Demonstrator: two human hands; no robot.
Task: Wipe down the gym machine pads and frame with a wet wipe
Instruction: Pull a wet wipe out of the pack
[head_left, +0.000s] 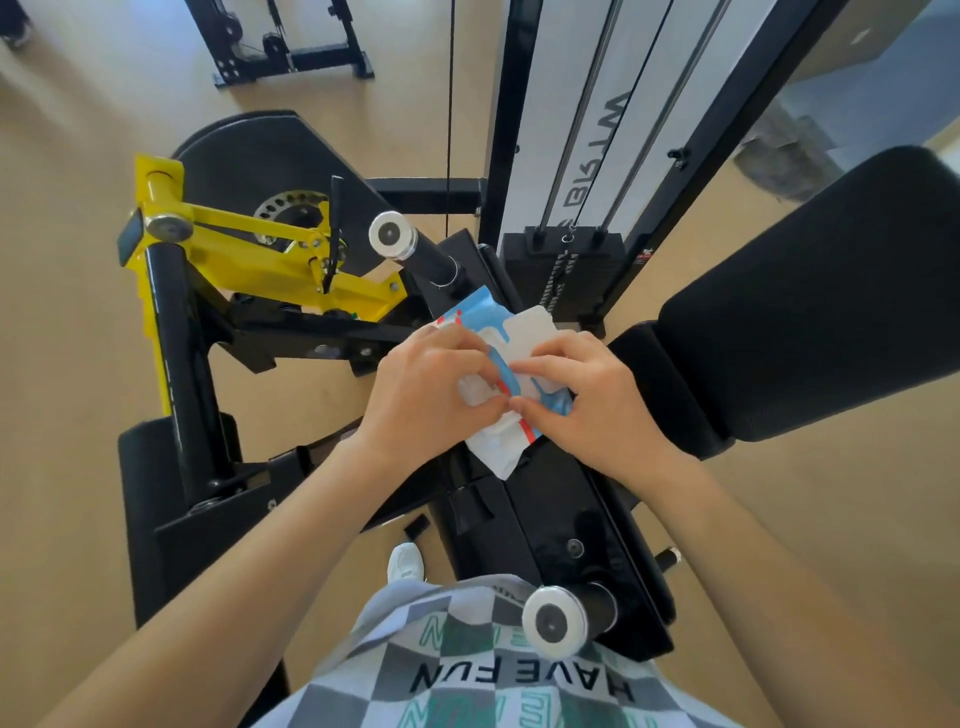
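A blue and white wet wipe pack (524, 332) lies on the black seat of the gym machine (550, 509), in the middle of the view. My left hand (426, 395) grips the pack's left side. My right hand (592, 395) holds its right side, and its fingertips meet those of the left hand at the pack's middle. A corner of white wipe or wrapper (493, 452) sticks out below my hands. The machine's big black back pad (821, 301) rises to the right. A yellow lever arm (249, 244) is on the left.
The weight stack (566, 265) with its guide rods and cable stands behind the seat. Two roller ends with silver caps, one far (392, 235) and one near (553, 621), jut out. Another black frame (291, 57) stands on the tan floor at the top. My shoe (406, 564) is beside the seat.
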